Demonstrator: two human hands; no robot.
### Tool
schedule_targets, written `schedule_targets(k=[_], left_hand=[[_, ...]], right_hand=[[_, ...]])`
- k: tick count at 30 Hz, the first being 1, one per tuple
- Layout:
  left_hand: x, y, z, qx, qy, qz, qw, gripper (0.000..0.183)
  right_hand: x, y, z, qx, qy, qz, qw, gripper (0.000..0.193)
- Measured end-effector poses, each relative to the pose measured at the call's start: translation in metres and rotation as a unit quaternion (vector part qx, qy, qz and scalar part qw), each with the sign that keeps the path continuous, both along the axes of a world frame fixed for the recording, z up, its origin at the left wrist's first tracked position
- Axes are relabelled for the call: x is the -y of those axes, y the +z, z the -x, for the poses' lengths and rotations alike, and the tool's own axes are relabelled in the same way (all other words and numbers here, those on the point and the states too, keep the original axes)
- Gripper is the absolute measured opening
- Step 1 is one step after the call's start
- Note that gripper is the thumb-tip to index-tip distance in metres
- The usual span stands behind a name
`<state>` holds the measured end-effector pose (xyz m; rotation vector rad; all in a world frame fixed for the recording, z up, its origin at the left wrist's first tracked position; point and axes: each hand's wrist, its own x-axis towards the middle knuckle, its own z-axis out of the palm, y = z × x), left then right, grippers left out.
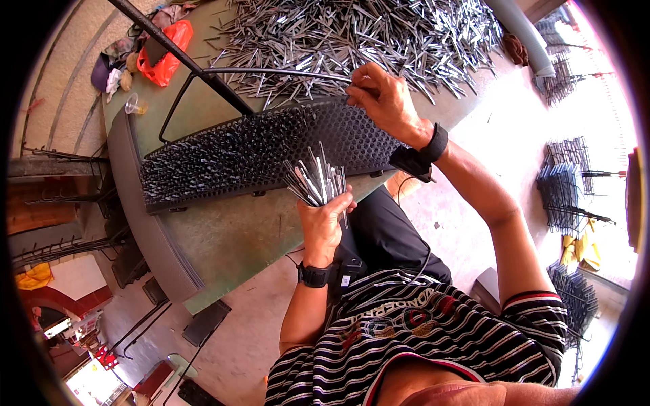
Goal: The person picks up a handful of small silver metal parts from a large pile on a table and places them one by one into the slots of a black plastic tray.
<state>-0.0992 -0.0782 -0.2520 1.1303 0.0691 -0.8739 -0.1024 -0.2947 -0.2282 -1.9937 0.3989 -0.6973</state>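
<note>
My left hand [322, 227] is closed round a bundle of thin, shiny metal strips [317, 177], which fan upward out of the grip. It is just in front of the near edge of a long black tray [362, 135] full of round holes. Many small dark and glinting pieces [210, 166] stand packed in the tray's left and middle parts; on the right the bare holes show. Over the tray's far right edge is my right hand [384, 100], its fingertips pinched together. Whatever they hold, if anything, is too small to make out.
A heap of loose metal strips [352, 40] covers the far side of the green table [237, 243]. A dark metal bar [196, 68] slants over the tray's left half. An orange bag [166, 54] and plastic cup [135, 105] lie far left. Wire racks [562, 179] stand at right.
</note>
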Motion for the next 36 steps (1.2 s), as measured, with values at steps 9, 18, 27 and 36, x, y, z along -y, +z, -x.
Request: schedule_targets(k=[9,18,27,36], left_hand=[[-0.002,-0.003,-0.004,-0.016,0.027,0.008,0.999,0.031],[0.0,0.015,-0.004,-0.007,0.041,0.006,0.999,0.021],[-0.003,0.006,-0.002,0.009,0.001,-0.006,1.0,0.026],[0.011,0.009,0.002,0.001,-0.046,-0.017,0.999,0.017]], right_hand=[[-0.001,-0.013,-0.013,-0.025,0.02,0.096,0.995,0.011],[-0.006,0.005,-0.011,-0.065,0.019,0.23,0.971,0.01],[-0.014,0.021,0.007,-0.182,0.071,-0.061,0.979,0.025],[-0.032,0.017,0.021,-0.135,0.111,-0.3,0.938,0.017]])
